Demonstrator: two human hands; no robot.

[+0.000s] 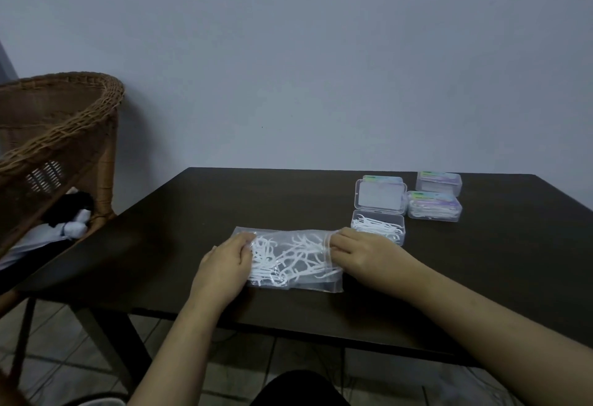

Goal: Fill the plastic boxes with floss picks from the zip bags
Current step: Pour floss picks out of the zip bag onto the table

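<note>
A clear zip bag half full of white floss picks lies flat near the front edge of the tabletop, about midway along it. The left hand grips the bag's left end, fingers curled onto the plastic; the right hand pinches its right end, where the zip strip appears to run.

Just beyond the right hand, touching or nearly touching the bag's far right corner, stands an open box partly filled with picks, its lid tipped back. Further toward the back right corner sit two closed boxes, at least the nearer one holding picks, and part of another box shows behind the raised lid.

The step in hand looks like opening the bag. Next, the seal must be parted, then picks lifted or tipped into the open box without spilling.

A wicker chair stands off the left edge.
</note>
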